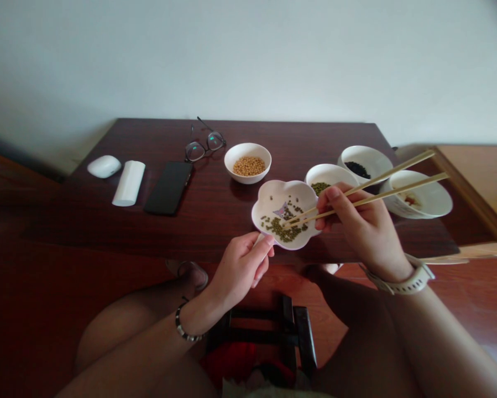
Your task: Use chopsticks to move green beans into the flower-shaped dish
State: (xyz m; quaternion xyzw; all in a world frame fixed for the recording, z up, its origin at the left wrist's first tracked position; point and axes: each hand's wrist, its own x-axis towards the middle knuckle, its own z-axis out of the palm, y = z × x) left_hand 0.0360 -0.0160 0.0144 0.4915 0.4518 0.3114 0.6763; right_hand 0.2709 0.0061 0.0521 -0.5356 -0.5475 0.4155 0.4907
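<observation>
My left hand (246,262) is closed round the short handle of a white flower-shaped bowl (267,193), which is tilted toward me. Small green beans (287,231), probably mung beans, lie scattered in it, mostly near its lower side, around a printed cartoon figure. A pair of wooden chopsticks (381,185) is gripped in my right hand (358,221), with the tips down among the beans. Just behind my right fingers stands a white bowl (329,168) of green beans, partly hidden by that hand and the flower-shaped bowl.
A bowl of yellow soybeans (249,166) stands mid-table. At right are a bowl with dark beans (358,168) and a bowl (434,199) with a few reddish-brown pieces. Glasses (207,146), a black phone (168,188), a white cylinder (129,183) and a white rounded case (104,166) lie left.
</observation>
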